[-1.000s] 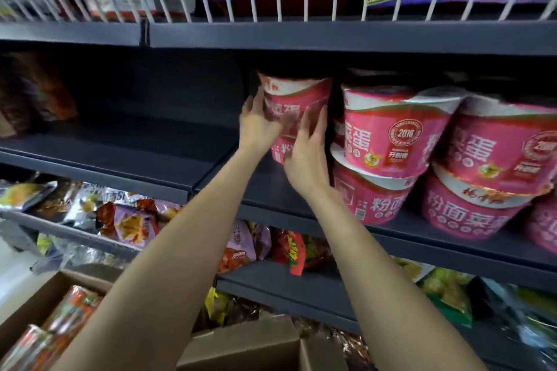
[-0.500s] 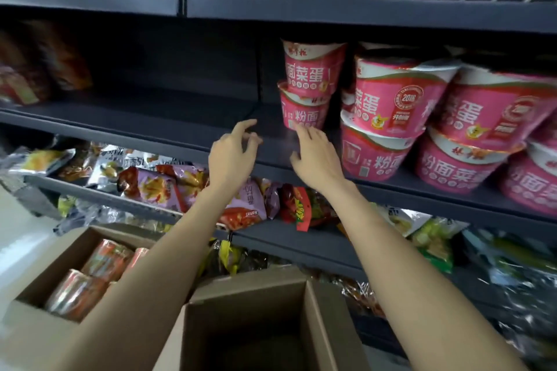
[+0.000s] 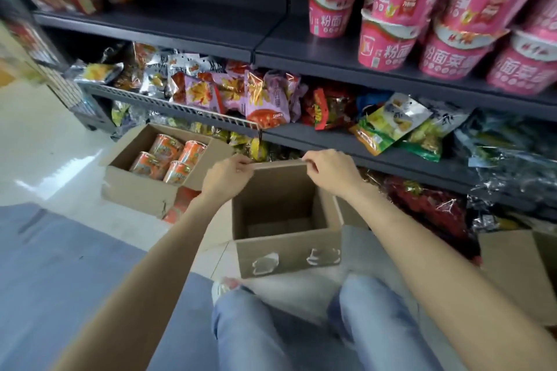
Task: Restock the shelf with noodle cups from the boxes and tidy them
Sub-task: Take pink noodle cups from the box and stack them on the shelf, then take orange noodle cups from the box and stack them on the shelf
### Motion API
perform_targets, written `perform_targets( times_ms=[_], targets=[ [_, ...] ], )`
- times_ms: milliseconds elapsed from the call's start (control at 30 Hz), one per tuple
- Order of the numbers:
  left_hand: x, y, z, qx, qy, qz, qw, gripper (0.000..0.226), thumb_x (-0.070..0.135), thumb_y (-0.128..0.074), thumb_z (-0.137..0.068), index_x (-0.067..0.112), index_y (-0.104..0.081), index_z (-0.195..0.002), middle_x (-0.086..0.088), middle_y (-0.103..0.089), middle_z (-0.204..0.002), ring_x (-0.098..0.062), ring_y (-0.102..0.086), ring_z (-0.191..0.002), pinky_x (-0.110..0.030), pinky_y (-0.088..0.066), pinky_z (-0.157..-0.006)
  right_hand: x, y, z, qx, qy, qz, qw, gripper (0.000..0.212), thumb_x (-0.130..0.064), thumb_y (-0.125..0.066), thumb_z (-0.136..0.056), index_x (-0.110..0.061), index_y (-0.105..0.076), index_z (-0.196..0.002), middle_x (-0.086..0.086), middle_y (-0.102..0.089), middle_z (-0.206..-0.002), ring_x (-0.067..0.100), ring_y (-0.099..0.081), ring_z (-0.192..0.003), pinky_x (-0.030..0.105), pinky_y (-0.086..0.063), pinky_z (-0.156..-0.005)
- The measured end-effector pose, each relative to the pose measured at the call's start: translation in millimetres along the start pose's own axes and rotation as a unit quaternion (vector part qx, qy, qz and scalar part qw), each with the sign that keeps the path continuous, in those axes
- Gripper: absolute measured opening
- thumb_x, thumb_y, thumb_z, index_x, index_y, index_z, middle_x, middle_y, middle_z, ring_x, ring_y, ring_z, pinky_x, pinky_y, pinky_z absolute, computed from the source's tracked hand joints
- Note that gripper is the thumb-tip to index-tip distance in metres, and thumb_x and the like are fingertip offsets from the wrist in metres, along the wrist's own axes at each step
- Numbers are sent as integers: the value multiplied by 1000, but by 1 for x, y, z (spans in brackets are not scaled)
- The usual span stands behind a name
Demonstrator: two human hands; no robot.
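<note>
I am holding the far top flap of the empty cardboard box (image 3: 286, 220) on the floor (image 3: 45, 141) in front of my knees. My left hand (image 3: 226, 176) is closed in a pinch on the flap's left corner, and my right hand (image 3: 330, 172) is curled over its right corner, fingers folded down on the edge. Nothing but bare cardboard is showing inside this box. To its left a second open box (image 3: 141, 184) is sitting on the floor with orange noodle cups (image 3: 168, 156) standing upright in it. The pink noodle cups (image 3: 422, 15) are standing on the dark shelf (image 3: 301, 51) above, stacked two high at its right side, while the left stretch of that shelf is bare. Snack bags (image 3: 241, 96) are crowding the shelf just beneath it.
</note>
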State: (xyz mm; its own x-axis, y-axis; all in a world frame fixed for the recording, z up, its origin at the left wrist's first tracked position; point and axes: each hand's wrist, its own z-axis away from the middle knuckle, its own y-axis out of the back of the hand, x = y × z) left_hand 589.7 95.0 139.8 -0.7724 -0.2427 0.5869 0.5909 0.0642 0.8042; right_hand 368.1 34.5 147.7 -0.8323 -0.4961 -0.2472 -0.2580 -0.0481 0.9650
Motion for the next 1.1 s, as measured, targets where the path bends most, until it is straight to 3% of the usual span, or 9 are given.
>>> perform_targets(
  times_ms=[100,200,267,433,633,767,867,967,1100],
  targets=[
    [-39,-30,15,-8,66,31,997,38,30,-55,-92,20,-52,-128,1,-60,-121,-22,-57,-110,-33,-45,-90,-3,-41,13,-28,20,-22,999,29,-23,-46,-96,-23,-61,-122,-2,-65,-119,18,-60,-106,36,-49,-89],
    [-82,-65,9,7,139,43,989,49,34,-60,-89,21,-44,-134,-3,-55,-129,-20,-55,-111,-30,-43,-84,-1,-90,6,-25,27,-54,998,30,-21,-48,-96,-19,-60,-124,-2,-65,-112,17,-56,-105,31,-50,-82],
    [-109,-91,-5,-3,178,40,983,59,38,-62,-88,21,-37,-139,-8,-49,-137,-23,-51,-119,-35,-44,-89,3,-125,-7,-16,25,-64,997,30,-19,-52,-94,-18,-61,-122,1,-65,-106,20,-54,-102,34,-50,-84],
    [-161,-139,-66,-20,234,23,972,81,47,-65,-83,20,-23,-146,-10,-32,-149,-30,-40,-130,-43,-40,-103,5,-201,-68,-56,41,-97,993,38,-21,-53,-94,-18,-54,-132,2,-55,-129,19,-46,-123,32,-38,-102],
    [-162,-165,-90,-82,187,59,977,73,8,-60,-78,27,-33,-144,-1,-55,-131,-23,-57,-111,-32,-47,-87,-32,-239,-145,-108,87,-100,985,42,-21,-51,-94,-16,-50,-136,5,-45,-144,23,-32,-138,40,-23,-113],
    [-143,-172,-101,-165,136,113,970,49,6,-57,-81,15,-51,-129,-5,-60,-122,-26,-58,-109,-32,-43,-86,-37,-258,-172,-160,62,-45,984,40,-26,-51,-94,-18,-54,-133,3,-50,-141,24,-34,-137,42,-20,-113],
    [-131,-159,-118,-210,103,152,960,28,9,-53,-86,7,-61,-113,-11,-63,-114,-32,-57,-100,-31,-40,-80,-36,-269,-182,-125,29,-2,992,31,-24,-55,-90,-16,-64,-118,4,-63,-122,28,-47,-123,46,-25,-107],
    [-155,-122,-135,-148,114,182,965,35,20,-49,-87,16,-62,-119,-5,-65,-116,-21,-60,-100,-31,-46,-85,-44,-274,-199,-79,5,-31,996,33,-25,-46,-84,-14,-70,-103,6,-69,-105,32,-56,-105,44,-33,-97],
    [-223,-48,-148,-43,136,122,982,33,5,-53,-88,18,-64,-117,1,-66,-113,-16,-64,-96,-28,-49,-82,-88,-275,-227,-83,10,-125,989,33,-20,-46,-83,-10,-69,-104,7,-69,-101,33,-59,-94,32,-37,-87]
  ],
)
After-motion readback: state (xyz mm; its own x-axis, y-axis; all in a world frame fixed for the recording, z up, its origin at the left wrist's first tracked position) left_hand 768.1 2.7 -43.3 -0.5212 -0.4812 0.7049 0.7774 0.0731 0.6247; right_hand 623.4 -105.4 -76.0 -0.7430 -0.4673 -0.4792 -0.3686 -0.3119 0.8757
